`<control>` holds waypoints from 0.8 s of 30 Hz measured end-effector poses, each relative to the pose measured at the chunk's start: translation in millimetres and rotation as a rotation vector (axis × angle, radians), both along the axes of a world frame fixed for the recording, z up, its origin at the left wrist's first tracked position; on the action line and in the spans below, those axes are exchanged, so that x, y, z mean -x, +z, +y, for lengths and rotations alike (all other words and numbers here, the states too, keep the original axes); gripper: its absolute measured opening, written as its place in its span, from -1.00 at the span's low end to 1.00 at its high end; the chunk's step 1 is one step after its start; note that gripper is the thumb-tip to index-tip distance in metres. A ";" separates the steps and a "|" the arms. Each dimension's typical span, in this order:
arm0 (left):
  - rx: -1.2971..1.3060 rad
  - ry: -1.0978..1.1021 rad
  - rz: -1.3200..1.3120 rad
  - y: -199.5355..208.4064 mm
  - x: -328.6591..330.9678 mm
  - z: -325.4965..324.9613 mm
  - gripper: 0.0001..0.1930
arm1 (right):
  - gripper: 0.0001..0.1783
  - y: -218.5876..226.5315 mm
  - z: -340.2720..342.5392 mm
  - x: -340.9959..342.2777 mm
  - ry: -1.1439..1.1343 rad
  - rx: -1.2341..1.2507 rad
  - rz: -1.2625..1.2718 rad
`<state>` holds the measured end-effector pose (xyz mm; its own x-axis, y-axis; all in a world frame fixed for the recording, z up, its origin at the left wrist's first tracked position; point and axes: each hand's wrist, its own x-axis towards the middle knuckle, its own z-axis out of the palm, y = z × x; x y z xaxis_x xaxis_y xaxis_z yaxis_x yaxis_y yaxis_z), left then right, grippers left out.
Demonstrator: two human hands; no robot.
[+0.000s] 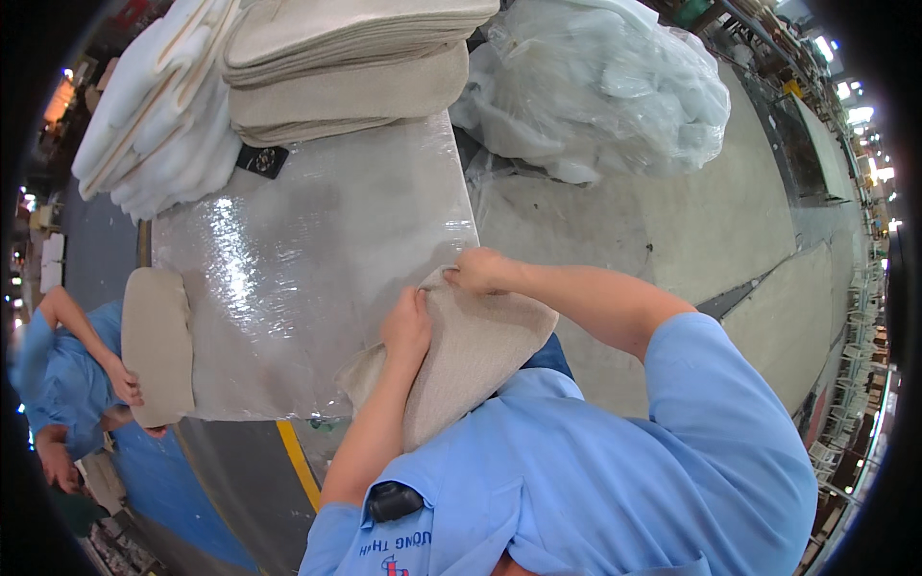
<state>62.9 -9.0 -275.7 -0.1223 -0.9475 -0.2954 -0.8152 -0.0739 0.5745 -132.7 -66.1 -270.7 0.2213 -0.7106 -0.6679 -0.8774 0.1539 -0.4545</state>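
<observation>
The surface [317, 221] is stretching out in front of me, its shiny clear wrapping catching the light in bright streaks. Past its right edge, a big bundle of white material [595, 86] is bulging inside see-through plastic. Off to my left, a co-worker in a blue shirt [67, 360] is bending beside the surface. At the far end, a stack of beige pads [355, 53] with rounded corners is sitting on the surface, and just left of it a pile of white folded padding [163, 110] is leaning and drooping. Close to my body, over the near right corner of the surface, my beige fabric piece [475, 350] is hanging against my shirt, its top edge bunching up where I am gripping it. At the left edge of the surface, the co-worker is handling another beige pad [158, 346]. My left hand [408, 322] is pinching the fabric's upper edge, fingers narrowed; my right hand [480, 272] is pinching it just beside. A small dark square [261, 161] is lying near the stack.
</observation>
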 end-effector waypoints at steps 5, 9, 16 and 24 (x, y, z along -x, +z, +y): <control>-0.030 0.064 0.035 -20.9 1.8 1.8 -0.67 | -0.37 -5.8 11.6 -11.1 -0.061 0.040 0.070; -0.047 0.113 0.052 -23.8 4.2 1.3 -0.69 | -0.39 -13.6 12.9 -13.5 -0.146 0.063 0.001; -0.030 0.129 0.070 -27.9 -5.0 -7.6 -0.69 | -0.43 -25.4 5.1 -19.9 -0.164 0.196 -0.103; -0.193 -0.001 -0.044 -13.4 -111.5 28.1 -0.52 | -0.51 -0.3 2.2 23.4 0.128 0.316 -0.154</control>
